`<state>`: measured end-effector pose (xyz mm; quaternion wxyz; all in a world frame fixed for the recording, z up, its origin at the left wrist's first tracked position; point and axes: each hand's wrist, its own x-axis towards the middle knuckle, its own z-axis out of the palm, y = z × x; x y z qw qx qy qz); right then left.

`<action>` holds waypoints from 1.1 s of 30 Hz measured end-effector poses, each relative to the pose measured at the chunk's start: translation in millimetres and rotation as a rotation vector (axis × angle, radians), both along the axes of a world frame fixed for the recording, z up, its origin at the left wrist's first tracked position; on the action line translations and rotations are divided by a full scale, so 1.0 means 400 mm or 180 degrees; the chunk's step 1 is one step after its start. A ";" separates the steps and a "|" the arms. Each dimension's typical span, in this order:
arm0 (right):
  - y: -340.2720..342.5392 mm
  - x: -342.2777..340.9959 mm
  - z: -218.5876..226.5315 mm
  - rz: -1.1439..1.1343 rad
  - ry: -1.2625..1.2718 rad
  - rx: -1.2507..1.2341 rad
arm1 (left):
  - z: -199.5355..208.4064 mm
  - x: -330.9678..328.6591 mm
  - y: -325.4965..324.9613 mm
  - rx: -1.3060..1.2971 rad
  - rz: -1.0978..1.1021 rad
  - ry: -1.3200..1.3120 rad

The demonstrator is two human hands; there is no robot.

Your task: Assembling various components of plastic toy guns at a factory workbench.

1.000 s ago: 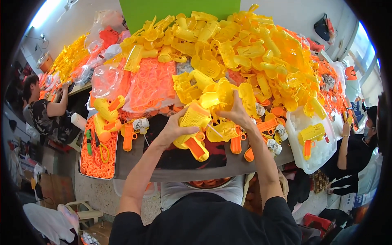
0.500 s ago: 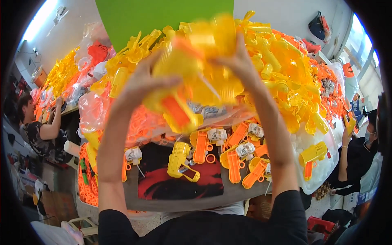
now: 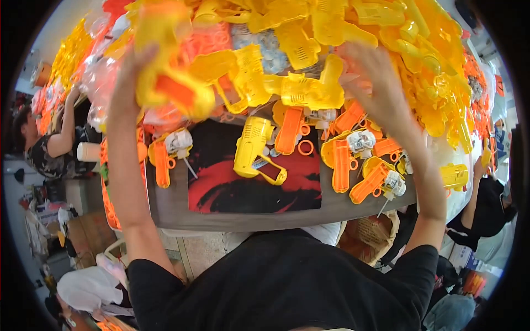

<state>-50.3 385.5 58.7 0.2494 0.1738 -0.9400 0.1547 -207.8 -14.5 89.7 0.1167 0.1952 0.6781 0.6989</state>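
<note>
My left hand [image 3: 132, 71] is raised at the left of the pile, its fingers round a yellow toy gun shell [image 3: 160, 60] with an orange grip inset; both are smeared by motion. At the pile's front right, my right hand [image 3: 378, 83] has its fingers apart and holds nothing. Just left of it lies a yellow shell half [image 3: 312, 91], with another yellow shell [image 3: 251, 74] beside that. On the dark red-and-black mat [image 3: 221, 193] rests a yellow toy gun body [image 3: 255, 146]. Orange-gripped assemblies with white mechanisms, such as this one [image 3: 342, 160], lie around the mat.
A heap of yellow shells [image 3: 425, 83] fills the back and right of the grey table [image 3: 243, 222]. Orange parts [image 3: 107, 204] fill a container at the left edge. One person [image 3: 63, 146] sits at far left, another [image 3: 483, 204] at far right.
My view has tipped downward. My hands have moved apart, the left keeping a yellow toy gun shell, the right now without one. Yellow shells now lie at the pile's front edge.
</note>
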 end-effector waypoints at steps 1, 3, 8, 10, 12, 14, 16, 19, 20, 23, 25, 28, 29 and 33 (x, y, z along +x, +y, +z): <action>-0.020 0.045 -0.045 -0.0089 -0.0136 0.0059 | -0.040 0.064 -0.021 -0.0422 0.0537 0.0033; -0.053 0.081 -0.105 -0.0171 -0.0228 0.0147 | -0.092 0.158 -0.031 -0.0690 0.0521 -0.0127; -0.072 0.037 -0.262 -0.0330 -0.0072 0.0704 | -0.206 0.144 -0.001 -0.1287 0.0432 0.0275; -0.081 0.037 -0.266 -0.0264 -0.0035 0.0593 | -0.194 0.101 0.007 -0.1733 0.0594 0.0832; -0.080 0.057 -0.245 -0.0204 -0.0047 0.0480 | -0.169 0.086 0.012 -0.1036 -0.0012 -0.0055; -0.068 0.078 -0.216 0.0037 -0.0076 0.0193 | -0.191 0.016 -0.001 -0.1328 -0.0151 0.0348; -0.073 0.114 -0.141 -0.0011 -0.0049 0.0264 | -0.174 0.001 0.001 -0.1824 -0.0264 0.0949; -0.054 0.116 -0.045 0.0033 0.0337 0.0301 | -0.150 -0.033 0.004 -0.2135 -0.0446 0.0785; -0.036 0.092 0.004 0.0025 0.0524 0.0363 | -0.132 -0.031 0.002 -0.2278 -0.0510 0.0605; 0.039 -0.085 0.208 -0.0422 0.1059 0.0626 | -0.094 -0.012 0.020 -0.2459 -0.0475 0.0425; 0.130 -0.244 0.353 -0.0893 0.1258 0.0832 | -0.082 -0.016 0.050 -0.2533 -0.0497 0.0473; 0.190 -0.368 0.353 0.0001 0.1956 -0.0041 | -0.097 -0.015 0.058 -0.2449 -0.0410 0.0458; 0.194 -0.383 0.335 0.0948 0.2012 -0.0940 | -0.105 -0.006 0.060 -0.2260 -0.0288 0.0445; -0.079 -0.255 0.086 0.0435 0.0666 -0.0396 | -0.103 0.077 0.036 -0.2305 -0.0145 0.1183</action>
